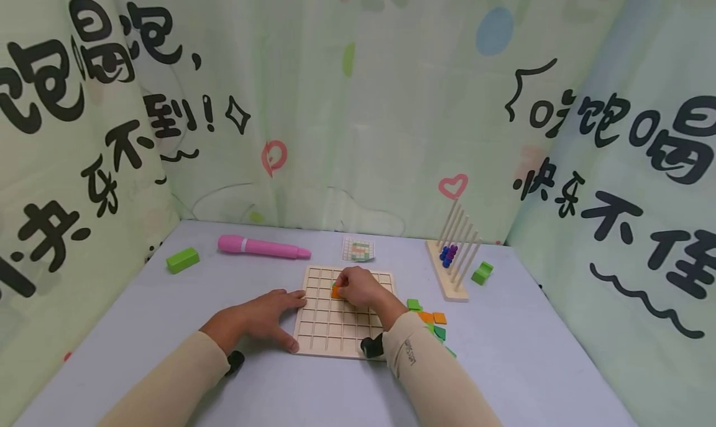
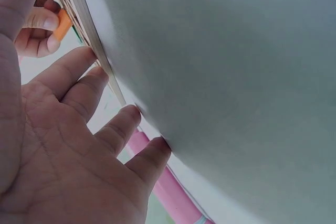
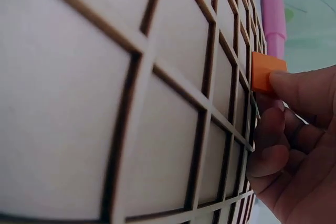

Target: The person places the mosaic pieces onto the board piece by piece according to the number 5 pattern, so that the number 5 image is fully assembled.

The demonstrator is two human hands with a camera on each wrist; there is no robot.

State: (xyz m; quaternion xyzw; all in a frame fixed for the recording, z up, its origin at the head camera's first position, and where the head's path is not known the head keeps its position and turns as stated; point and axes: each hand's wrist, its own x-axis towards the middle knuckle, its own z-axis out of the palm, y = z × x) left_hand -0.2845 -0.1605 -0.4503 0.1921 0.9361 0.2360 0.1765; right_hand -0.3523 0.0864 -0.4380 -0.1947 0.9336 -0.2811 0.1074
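A square wooden board point(image 1: 321, 330) with a raised grid of cells lies in the middle of the table. My right hand point(image 1: 362, 288) is over its upper part and pinches an orange square tile point(image 3: 266, 72) between thumb and fingers, close at the grid. A sliver of green shows beside this tile in the head view. Along the board's left edge my left hand point(image 1: 267, 315) rests with thumb and fingers spread. Its fingertips point(image 2: 100, 77) are right at the board's side in the left wrist view, and they grip nothing.
Loose orange and green tiles point(image 1: 440, 318) lie right of the board, partly behind the right sleeve. Beyond it are a pink pen-shaped object point(image 1: 265, 247) and a pattern card point(image 1: 358, 250). A wooden peg stand point(image 1: 457, 290) holds blue and purple beads. Green blocks point(image 1: 183, 260) sit at both sides.
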